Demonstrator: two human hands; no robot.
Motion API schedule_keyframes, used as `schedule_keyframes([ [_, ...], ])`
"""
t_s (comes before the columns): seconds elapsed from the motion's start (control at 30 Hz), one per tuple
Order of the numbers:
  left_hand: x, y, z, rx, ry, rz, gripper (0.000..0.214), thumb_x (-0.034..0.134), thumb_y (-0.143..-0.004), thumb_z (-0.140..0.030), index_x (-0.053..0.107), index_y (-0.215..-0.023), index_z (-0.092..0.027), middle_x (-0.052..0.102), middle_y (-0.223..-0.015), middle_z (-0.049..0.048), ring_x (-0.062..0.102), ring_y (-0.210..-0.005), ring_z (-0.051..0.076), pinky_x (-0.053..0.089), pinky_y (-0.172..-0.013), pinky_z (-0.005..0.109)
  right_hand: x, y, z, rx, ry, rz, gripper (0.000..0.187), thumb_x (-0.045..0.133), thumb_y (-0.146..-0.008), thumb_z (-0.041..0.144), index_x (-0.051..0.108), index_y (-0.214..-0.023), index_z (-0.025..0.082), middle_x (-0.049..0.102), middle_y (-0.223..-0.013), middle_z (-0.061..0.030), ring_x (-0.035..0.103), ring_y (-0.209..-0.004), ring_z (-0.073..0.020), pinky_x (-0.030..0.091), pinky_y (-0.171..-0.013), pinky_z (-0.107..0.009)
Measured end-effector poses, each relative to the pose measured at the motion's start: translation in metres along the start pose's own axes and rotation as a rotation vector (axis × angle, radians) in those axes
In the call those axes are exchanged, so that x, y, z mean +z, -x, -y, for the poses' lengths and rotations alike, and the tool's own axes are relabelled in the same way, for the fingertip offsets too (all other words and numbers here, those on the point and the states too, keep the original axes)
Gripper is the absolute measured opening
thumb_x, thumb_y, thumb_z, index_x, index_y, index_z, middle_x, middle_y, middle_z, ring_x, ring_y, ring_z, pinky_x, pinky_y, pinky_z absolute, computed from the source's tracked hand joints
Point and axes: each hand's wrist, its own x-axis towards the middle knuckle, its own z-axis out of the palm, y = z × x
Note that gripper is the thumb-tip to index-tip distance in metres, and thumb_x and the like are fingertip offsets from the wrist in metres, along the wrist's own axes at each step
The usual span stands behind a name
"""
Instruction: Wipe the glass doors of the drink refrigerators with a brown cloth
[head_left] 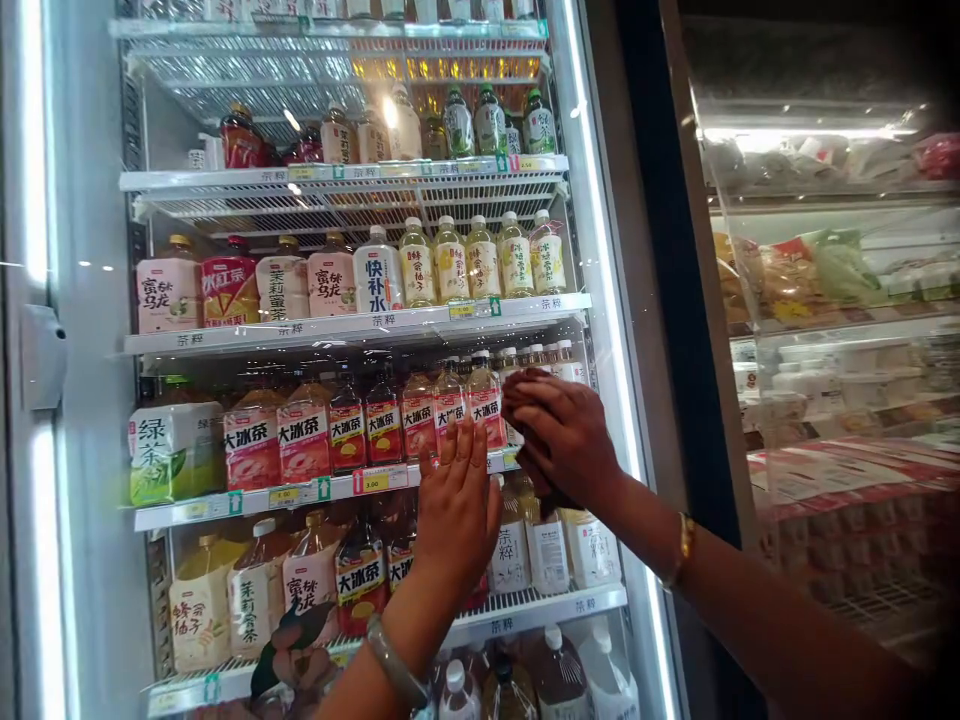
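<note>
Brown cloth point(535, 466) sat bunched in the right hand point(574, 430), fingers clamped round it, looking pressed to the glass door point(360, 350), loose end drooping below. Left hand point(456, 500) was just left and lower, empty, fingers straight and pretty much together.

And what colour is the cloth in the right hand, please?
Dark reddish brown; the cloth shows in the head view.
</note>
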Motion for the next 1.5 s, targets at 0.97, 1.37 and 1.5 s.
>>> schedule_keyframes([
  [0.97,-0.031,-0.018,0.079,0.064,-0.049,0.085,0.074,0.044,-0.105,-0.027,0.010,-0.170,-0.019,0.023,-0.174,0.0116,0.017,-0.165,0.025,0.006,-0.137,0.051,0.037,-0.045,0.013,-0.333,0.085,0.016,0.020,0.062,-0.101,0.028,0.069,-0.120,0.030,0.071,-0.138,0.0027,0.057,-0.131,-0.0197,0.039,-0.114,-0.042],
  [1.37,-0.032,-0.018,0.101,0.045,-0.112,0.048,0.073,0.044,-0.104,-0.025,0.013,-0.169,-0.013,0.021,-0.174,0.0168,0.013,-0.166,0.027,0.005,-0.136,0.054,0.060,-0.057,0.049,-0.408,-0.010,0.035,0.023,0.063,-0.100,0.028,0.069,-0.122,0.026,0.066,-0.144,-0.0033,0.051,-0.139,-0.0237,0.041,-0.116,-0.045],
  [1.5,-0.038,-0.016,0.109,0.044,-0.109,0.046,0.076,0.043,-0.105,-0.027,0.006,-0.170,-0.016,0.020,-0.175,0.0143,0.013,-0.166,0.026,0.003,-0.137,0.052,0.059,-0.070,0.033,-0.385,0.069,0.038,0.020,0.058,-0.103,0.026,0.068,-0.120,0.029,0.068,-0.139,0.0004,0.054,-0.132,-0.0213,0.040,-0.111,-0.042],
])
